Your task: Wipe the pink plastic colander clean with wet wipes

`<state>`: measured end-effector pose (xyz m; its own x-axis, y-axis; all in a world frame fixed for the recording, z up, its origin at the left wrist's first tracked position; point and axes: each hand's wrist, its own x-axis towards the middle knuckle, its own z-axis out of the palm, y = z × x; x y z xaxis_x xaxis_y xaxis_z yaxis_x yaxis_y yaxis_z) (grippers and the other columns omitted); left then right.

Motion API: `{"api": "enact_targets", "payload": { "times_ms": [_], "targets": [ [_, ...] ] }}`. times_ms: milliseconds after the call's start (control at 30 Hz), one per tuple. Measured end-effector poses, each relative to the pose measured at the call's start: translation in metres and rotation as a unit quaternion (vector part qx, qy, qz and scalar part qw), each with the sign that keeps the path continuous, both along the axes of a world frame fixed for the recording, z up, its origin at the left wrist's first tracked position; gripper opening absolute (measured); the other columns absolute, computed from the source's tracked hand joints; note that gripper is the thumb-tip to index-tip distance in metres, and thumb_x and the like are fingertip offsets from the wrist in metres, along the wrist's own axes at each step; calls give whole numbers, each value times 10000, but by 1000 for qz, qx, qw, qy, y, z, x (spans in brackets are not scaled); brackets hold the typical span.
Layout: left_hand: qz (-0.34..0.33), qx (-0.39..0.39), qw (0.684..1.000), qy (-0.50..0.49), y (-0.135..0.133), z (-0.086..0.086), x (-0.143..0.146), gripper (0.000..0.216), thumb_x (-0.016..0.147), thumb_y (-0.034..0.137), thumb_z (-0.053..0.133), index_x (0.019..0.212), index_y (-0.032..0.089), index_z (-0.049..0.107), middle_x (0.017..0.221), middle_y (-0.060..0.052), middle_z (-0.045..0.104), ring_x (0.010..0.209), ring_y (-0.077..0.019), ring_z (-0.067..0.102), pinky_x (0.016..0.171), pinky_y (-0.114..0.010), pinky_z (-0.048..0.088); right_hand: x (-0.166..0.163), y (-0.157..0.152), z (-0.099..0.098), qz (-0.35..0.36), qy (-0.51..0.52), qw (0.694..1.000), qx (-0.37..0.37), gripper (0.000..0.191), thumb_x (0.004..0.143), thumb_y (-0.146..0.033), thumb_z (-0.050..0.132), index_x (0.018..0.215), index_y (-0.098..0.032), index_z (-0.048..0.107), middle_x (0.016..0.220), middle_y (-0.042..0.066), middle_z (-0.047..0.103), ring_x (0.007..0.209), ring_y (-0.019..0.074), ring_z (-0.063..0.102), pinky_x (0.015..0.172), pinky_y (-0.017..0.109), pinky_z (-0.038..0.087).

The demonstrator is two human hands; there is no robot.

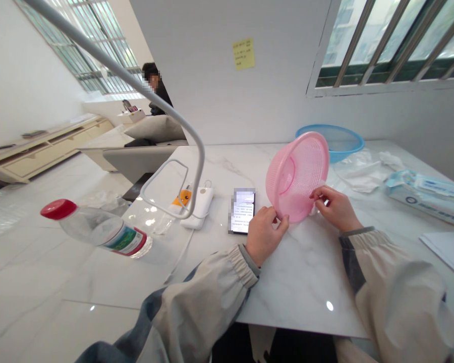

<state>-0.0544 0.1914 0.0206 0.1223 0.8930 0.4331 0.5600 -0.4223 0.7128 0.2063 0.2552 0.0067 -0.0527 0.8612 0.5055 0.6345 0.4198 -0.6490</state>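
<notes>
pink plastic colander (297, 176) held tilted on edge over the marble surface (310, 282); left hand (264, 235) grasps lower rim, right hand (336, 207) pinches far edge. blue basin (348, 151) untouched behind it; wipes packet (423, 197) lies at right.

a bright office-style lounge: a yellow sticky note (244, 53) on the wall, a grey sofa (144, 162), a low cream cabinet (49, 150), barred windows (386, 40) and a marble-topped bench (306, 282).

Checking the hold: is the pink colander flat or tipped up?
Tipped up: the pink colander stands on edge, held by left hand and right hand.
</notes>
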Motion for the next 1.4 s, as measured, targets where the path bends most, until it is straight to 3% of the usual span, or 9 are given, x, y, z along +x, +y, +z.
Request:
{"api": "enact_targets", "payload": {
  "times_ms": [133,267,567,767,900,1000,1133,1267,1400],
  "targets": [
    [4,9,1000,-21,0,0,0,305,957,315,691,732,225,506,729,17,569,694,-154,549,682,-299,403,-2,-4,0,-33,101,994,11,96,740,-192,588,791,-236,656,745,-12,666,598,146,574,599,294,443],
    [21,24,999,-32,0,3,0,311,950,301,676,715,224,487,702,28,520,676,-145,518,668,-292,378,-3,-7,0,-37,172,983,41,127,729,-163,606,815,-228,674,781,-12,673,574,125,534,556,276,420],
    [21,16,999,-41,-1,7,0,325,954,283,641,716,232,427,679,42,452,637,-136,459,642,-292,344,-13,-13,9,-54,233,966,98,167,718,-132,607,818,-230,699,796,-4,681,600,133,571,546,266,467],
    [7,-14,999,-45,-1,8,0,334,966,303,625,718,237,411,675,45,437,622,-136,435,631,-301,321,-20,-13,12,32,216,974,60,152,758,-111,641,811,-239,703,865,18,703,820,179,689,701,282,581],
    [9,-21,999,-42,0,8,0,338,970,315,621,718,236,410,679,44,438,629,-138,435,635,-302,321,-22,-14,14,63,176,982,16,314,836,-134,633,1081,-246,794,1126,47,768,879,180,760,793,313,621],
    [14,-25,999,-33,0,9,0,342,972,318,624,719,235,410,677,44,444,628,-137,438,634,-298,324,-21,-13,15,6,201,978,56,345,848,-156,629,1136,-249,795,1209,56,761,879,186,779,812,334,641],
    [16,-25,999,-32,-1,8,-1,339,977,323,627,721,233,423,675,44,452,629,-137,447,635,-293,332,-6,-8,12,-158,215,961,66,209,787,-167,613,915,-235,765,806,13,731,657,186,721,618,300,581],
    [14,-22,999,-39,-1,8,-1,341,978,319,642,715,232,443,669,44,470,620,-138,462,623,-295,339,18,-2,3,-288,46,956,-9,106,784,-218,630,721,-238,713,595,8,635,558,195,603,522,294,433],
    [11,-39,998,-46,0,7,-2,334,982,336,643,719,235,464,666,40,504,620,-142,489,617,-295,356,27,3,-7,-226,23,963,-143,245,808,-300,693,571,-238,684,513,40,640,419,182,554,405,282,367]
  ]
}}
